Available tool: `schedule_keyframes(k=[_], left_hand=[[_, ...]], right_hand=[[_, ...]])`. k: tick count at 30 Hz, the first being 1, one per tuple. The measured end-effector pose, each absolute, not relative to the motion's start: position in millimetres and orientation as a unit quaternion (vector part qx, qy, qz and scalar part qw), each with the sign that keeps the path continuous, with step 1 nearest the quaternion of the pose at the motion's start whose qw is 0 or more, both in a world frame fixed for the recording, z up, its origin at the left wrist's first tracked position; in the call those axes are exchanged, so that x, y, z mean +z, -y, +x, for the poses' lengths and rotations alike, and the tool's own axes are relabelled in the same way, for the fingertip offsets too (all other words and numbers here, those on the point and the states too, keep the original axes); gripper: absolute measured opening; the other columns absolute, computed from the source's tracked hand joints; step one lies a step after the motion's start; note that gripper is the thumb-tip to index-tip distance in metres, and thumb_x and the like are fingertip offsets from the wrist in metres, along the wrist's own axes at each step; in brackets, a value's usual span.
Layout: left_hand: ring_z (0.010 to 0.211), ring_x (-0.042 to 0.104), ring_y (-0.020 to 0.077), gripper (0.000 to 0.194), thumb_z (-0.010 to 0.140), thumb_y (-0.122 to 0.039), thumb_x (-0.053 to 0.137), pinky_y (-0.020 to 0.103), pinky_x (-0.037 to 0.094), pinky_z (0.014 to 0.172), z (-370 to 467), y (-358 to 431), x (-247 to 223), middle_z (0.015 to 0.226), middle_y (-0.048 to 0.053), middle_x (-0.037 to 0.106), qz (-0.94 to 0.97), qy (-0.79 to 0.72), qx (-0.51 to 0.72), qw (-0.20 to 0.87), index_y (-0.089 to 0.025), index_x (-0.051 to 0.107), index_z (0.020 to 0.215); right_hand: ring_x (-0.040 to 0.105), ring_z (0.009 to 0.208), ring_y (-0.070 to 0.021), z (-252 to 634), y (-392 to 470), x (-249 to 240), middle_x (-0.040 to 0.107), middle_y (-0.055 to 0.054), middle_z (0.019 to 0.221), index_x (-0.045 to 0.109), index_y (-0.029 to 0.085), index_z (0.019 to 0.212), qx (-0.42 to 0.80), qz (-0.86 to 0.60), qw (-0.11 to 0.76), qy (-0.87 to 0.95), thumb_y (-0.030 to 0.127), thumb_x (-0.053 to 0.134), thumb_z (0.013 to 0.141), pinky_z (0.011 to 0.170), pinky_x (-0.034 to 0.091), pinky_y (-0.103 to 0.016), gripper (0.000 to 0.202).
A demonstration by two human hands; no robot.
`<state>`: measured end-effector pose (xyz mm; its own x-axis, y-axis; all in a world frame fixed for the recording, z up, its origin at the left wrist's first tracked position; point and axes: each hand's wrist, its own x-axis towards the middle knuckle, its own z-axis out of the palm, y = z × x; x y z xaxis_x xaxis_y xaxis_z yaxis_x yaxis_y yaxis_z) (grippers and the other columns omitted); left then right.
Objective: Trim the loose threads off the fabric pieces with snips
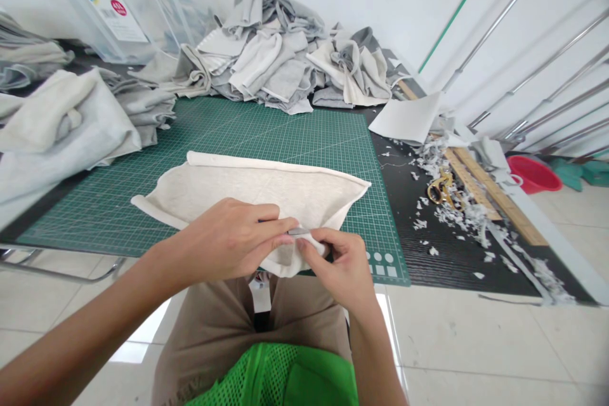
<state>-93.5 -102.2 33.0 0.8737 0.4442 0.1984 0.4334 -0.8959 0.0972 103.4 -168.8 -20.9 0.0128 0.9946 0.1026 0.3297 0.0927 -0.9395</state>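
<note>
A cream fabric piece (257, 187) with rolled edges lies on the green cutting mat (219, 124), its near edge lifted at the mat's front. My left hand (233, 235) is closed, with a thin grey metal-looking tool (299, 231) showing at its fingertips. Most of that tool is hidden by the fingers, so its exact kind cannot be made out. Its tip meets the fabric's near edge. My right hand (340, 260) pinches the same edge between thumb and fingers, close to the tool. The fingertips of both hands nearly touch.
Behind the mat rises a heap of grey and cream fabric pieces (280, 57). More folded fabric (71, 114) lies left, near a clear plastic box (157, 13). Gold-handled scissors (442, 189), wooden rulers (504, 196) and scraps lie right. A red bucket (535, 172) stands beyond the table.
</note>
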Motion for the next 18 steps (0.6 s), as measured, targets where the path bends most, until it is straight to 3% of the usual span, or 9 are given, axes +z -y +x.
schedule_keyframes(k=[10, 15, 18], left_hand=[[0.061, 0.055, 0.0094, 0.025, 0.097, -0.025, 0.049, 0.022, 0.037, 0.054, -95.3, 96.0, 28.9, 0.072, -0.001, 0.060, 0.931, -0.251, 0.229, 0.133, -0.017, 0.064, 0.116], [0.064, 0.058, 0.0105, 0.025, 0.096, -0.026, 0.051, 0.023, 0.042, 0.059, -77.6, 92.5, 50.1, 0.076, 0.002, 0.065, 0.922, -0.257, 0.275, 0.087, -0.015, 0.066, 0.113], [0.071, 0.061, 0.0144, 0.026, 0.097, -0.029, 0.047, 0.026, 0.044, 0.063, -37.1, 86.1, 61.1, 0.078, 0.004, 0.066, 0.943, -0.218, 0.248, 0.049, -0.016, 0.068, 0.106]], right_hand=[[0.033, 0.051, -0.0072, 103.6, 167.6, -20.5, 0.047, 0.003, 0.056, 0.069, 0.014, 0.071, 0.389, -0.555, 0.441, 0.588, 0.029, 0.062, 0.083, 0.048, 0.026, -0.022, 0.021], [0.033, 0.051, -0.0069, 103.4, 167.3, -22.1, 0.049, 0.003, 0.057, 0.070, 0.014, 0.074, 0.386, -0.556, 0.446, 0.586, 0.028, 0.062, 0.082, 0.048, 0.027, -0.021, 0.019], [0.028, 0.050, -0.0066, 103.6, 166.6, -24.5, 0.041, 0.005, 0.053, 0.064, 0.013, 0.064, 0.370, -0.563, 0.450, 0.586, 0.028, 0.062, 0.081, 0.047, 0.021, -0.022, 0.023]])
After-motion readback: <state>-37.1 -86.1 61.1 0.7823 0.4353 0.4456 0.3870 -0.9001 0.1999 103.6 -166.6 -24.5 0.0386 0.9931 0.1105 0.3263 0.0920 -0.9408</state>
